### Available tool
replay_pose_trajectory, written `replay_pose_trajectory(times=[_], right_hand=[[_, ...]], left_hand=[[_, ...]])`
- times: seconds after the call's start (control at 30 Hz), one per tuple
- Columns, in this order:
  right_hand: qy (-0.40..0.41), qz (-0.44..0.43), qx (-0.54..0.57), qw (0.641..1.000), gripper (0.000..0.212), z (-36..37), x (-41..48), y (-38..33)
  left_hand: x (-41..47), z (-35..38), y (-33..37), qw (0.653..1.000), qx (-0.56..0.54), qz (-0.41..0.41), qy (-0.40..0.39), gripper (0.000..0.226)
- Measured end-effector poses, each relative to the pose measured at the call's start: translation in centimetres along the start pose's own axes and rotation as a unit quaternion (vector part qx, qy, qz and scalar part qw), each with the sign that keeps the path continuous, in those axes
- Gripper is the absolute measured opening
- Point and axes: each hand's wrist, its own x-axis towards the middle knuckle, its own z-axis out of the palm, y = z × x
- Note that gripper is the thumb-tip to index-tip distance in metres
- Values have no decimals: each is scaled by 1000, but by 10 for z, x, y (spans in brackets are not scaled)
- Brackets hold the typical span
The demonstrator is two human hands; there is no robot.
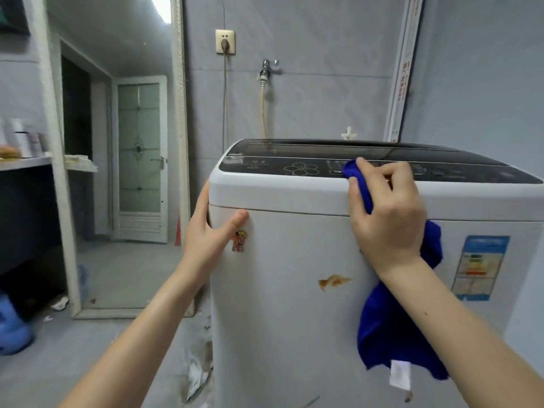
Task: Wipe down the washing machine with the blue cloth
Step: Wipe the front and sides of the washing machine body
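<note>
Two bare forearms are reaching up from the bottom edge toward a white top-loading washing machine (282,304). The right hand (388,219) is gripping the blue cloth (391,334), its fingers curled round a bunched end and pressing it onto the dark control panel (294,167) at the machine's front top edge. The rest of the cloth is hanging down under the wrist against the machine's front, with a white tag (399,375) dangling at its lower end. The left hand (209,231) is resting relaxed on the machine's upper left corner, holding nothing: the thumb is lying straight on the front face, and the fingers are reaching round the side, mostly hidden. Just beside that thumb a small cartoon sticker (240,241) is showing, an orange stain (334,281) is sitting lower on the front, and a blue label (478,266) is stuck near the right edge. Behind the machine a tap (266,67) with a yellowish hose (263,110) is hanging on the wall, near a socket (225,41) with a plug in it. A glazed door (139,157) is standing shut at the left.
</note>
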Motion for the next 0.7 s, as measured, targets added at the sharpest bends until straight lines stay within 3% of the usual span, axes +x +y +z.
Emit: replay_pose_trajectory(times=[0.2,0.3,0.37,0.5,0.7], right_hand=[[-85,-111,-7,990,37,42,6,-103],[-103,-131,8,986,46,41,10,-106],[-80,-134,18,988,40,31,10,-86],[-28,-85,12,996,32,6,-1,-29],[-3,23,36,999,28,1,-22,-17]], left_hand=[[-2,0,8,1000,13,-2,-13,69],[1,-7,9,998,27,-14,-46,69],[1,-12,14,999,40,-1,-31,78],[5,-21,23,973,189,130,-15,89],[9,-24,25,967,201,153,-33,80]])
